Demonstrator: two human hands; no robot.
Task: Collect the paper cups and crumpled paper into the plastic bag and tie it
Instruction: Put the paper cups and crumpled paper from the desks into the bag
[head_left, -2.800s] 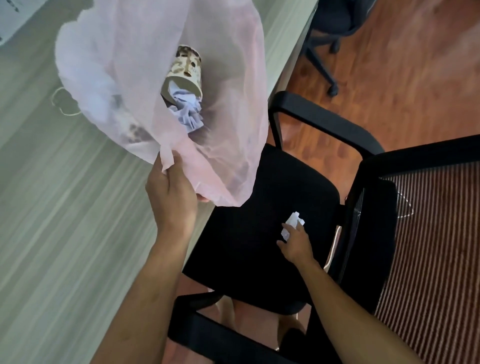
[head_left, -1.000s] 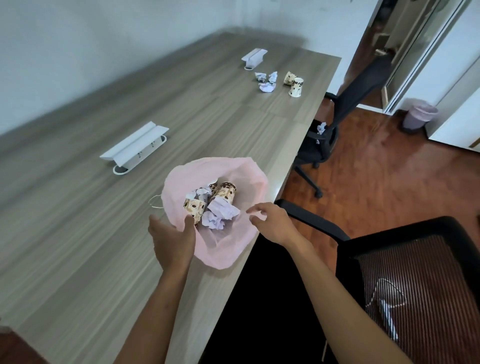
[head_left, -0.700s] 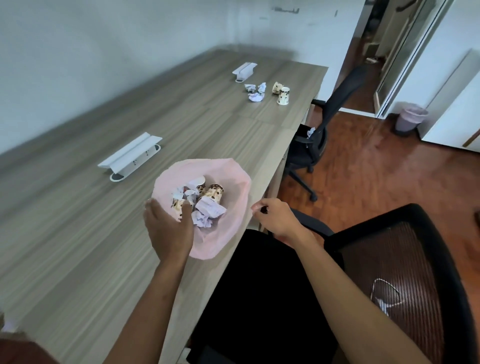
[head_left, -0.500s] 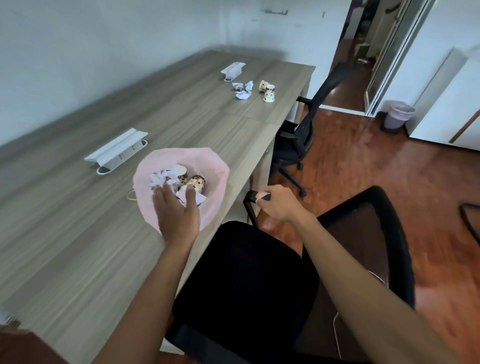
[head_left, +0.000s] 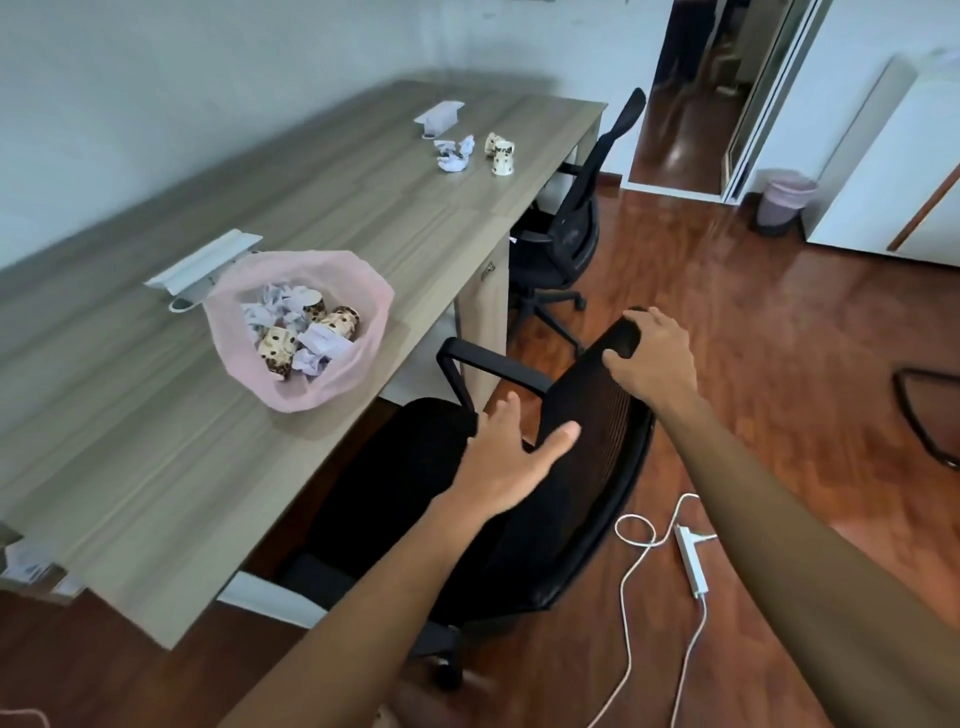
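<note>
Pink plastic bag sitting open on grey wood desk near front edge, mouth up, well apart from both hands. Inside bag: spotted paper cups lying on sides mixed with crumpled paper. Left hand held over seat of black office chair, fingers spread and straight, thumb out, holding nothing, right of bag and below it in view. Right hand gripping top edge of chair backrest, fingers curled over rim. More cups at far end of desk, one upright and one on its side, just beside loose paper balls, far from both hands. White cable box just behind bag, another white cable box beyond far paper. Second black chair at desk's far side. Small pink-lined bin by white wall. White power strip and cord on red-brown wood floor
</note>
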